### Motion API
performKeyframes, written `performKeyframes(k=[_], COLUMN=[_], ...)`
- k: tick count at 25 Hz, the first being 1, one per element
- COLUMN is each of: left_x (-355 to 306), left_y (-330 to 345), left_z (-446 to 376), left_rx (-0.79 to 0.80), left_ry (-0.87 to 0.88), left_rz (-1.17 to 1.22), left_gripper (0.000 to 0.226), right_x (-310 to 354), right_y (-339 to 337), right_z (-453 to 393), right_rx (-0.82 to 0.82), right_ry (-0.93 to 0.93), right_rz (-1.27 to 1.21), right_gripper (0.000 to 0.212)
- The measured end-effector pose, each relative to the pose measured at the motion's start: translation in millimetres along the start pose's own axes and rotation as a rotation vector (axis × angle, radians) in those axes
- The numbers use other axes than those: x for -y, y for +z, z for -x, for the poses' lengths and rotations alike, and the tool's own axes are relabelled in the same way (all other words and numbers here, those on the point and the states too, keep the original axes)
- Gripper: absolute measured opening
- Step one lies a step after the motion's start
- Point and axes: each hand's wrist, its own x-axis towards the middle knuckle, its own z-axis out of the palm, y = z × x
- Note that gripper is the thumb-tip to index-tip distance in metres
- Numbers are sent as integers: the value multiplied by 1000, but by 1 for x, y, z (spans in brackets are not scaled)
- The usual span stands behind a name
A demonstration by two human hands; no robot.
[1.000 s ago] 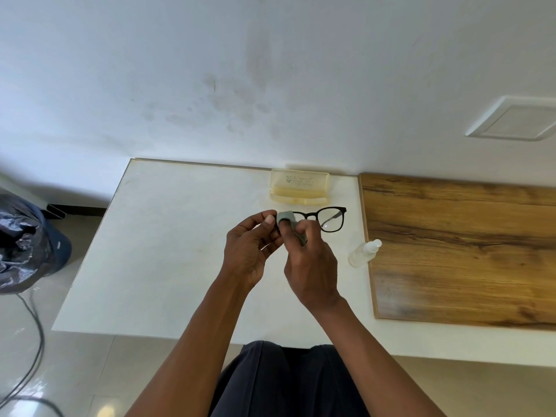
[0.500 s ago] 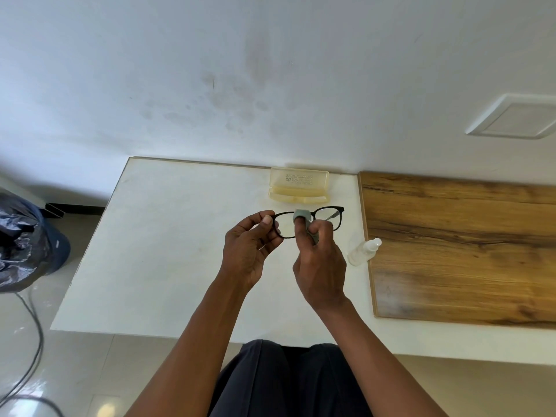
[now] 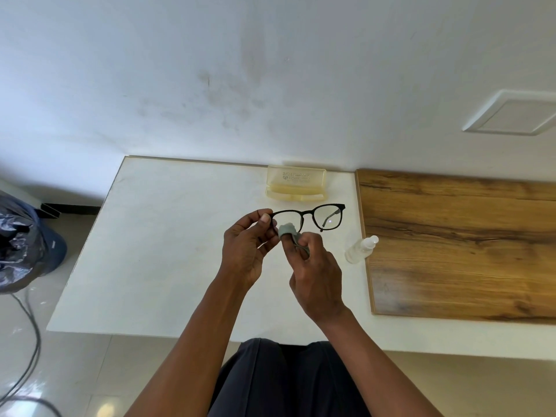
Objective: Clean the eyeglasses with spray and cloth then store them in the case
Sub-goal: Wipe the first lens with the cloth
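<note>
Black-framed eyeglasses (image 3: 313,212) are held up above the white table (image 3: 168,236). My left hand (image 3: 248,251) pinches the frame's left end between thumb and fingers. My right hand (image 3: 314,275) grips a small grey cloth (image 3: 287,230), wrapped over a fingertip and pressed at the lower edge of the left lens. A translucent yellow case (image 3: 296,183) stands open at the table's far edge, just behind the glasses. The clear spray bottle (image 3: 361,249) lies on its side to the right of my right hand.
A wooden board (image 3: 463,245) covers the table's right part, beside the bottle. A bin with a dark plastic bag (image 3: 21,245) stands on the floor at the left, with cables (image 3: 30,341) near it. The wall rises directly behind the table.
The cloth-covered fingertip slid from the bridge back left and down onto the left lens's lower edge. The right lens is now fully uncovered. My left hand kept its hold.
</note>
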Motion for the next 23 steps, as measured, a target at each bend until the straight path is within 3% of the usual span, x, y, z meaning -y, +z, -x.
performKeyframes(k=[8, 19, 23], left_x=[2, 3, 4], left_y=[1, 8, 5], left_z=[1, 5, 6], left_rx=[21, 7, 16], left_ry=[4, 28, 14], left_rz=[-13, -88, -87], left_gripper=[12, 15, 15], right_x=[-8, 1, -8], right_y=[-1, 2, 0], right_z=[-15, 3, 9], right_rx=[-34, -6, 3], right_ry=[112, -40, 12], right_rz=[-3, 54, 73], right_gripper=[54, 56, 57])
